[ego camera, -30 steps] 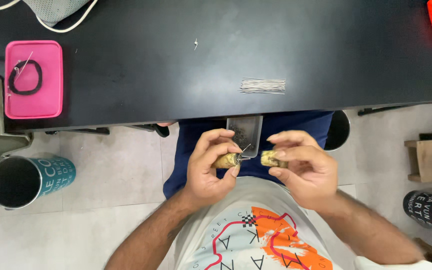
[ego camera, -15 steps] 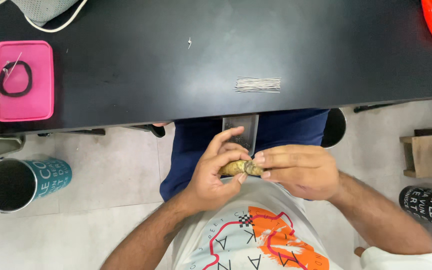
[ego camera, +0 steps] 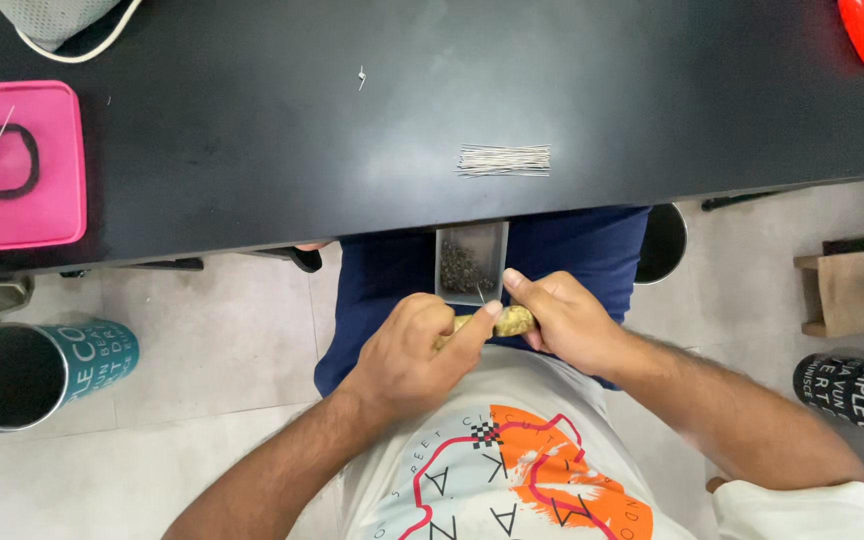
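Observation:
I am seated at a black table (ego camera: 252, 160), hands together over my lap. My left hand (ego camera: 414, 345) and my right hand (ego camera: 564, 318) both grip a small yellowish-brown lumpy piece (ego camera: 512, 321) between their fingertips. A thin metal pin sticks up from it near my left thumb. Just beyond my fingers a small clear rectangular tray (ego camera: 470, 262) with dark bits in it rests on my blue trousers. On the table above lies a neat bundle of thin metal pins (ego camera: 503, 160).
A pink tray (ego camera: 20, 165) holding a black loop sits at the table's left edge. A red tool (ego camera: 863, 30) lies far right. Teal cylinder bin (ego camera: 32, 372) stands on the floor left, a black one (ego camera: 857, 392) right, a wooden stool (ego camera: 857, 292) beside it.
My hands held two yellowish pieces apart, then brought them together; now they meet on one lump. The view has shifted slightly so the small tray shows more.

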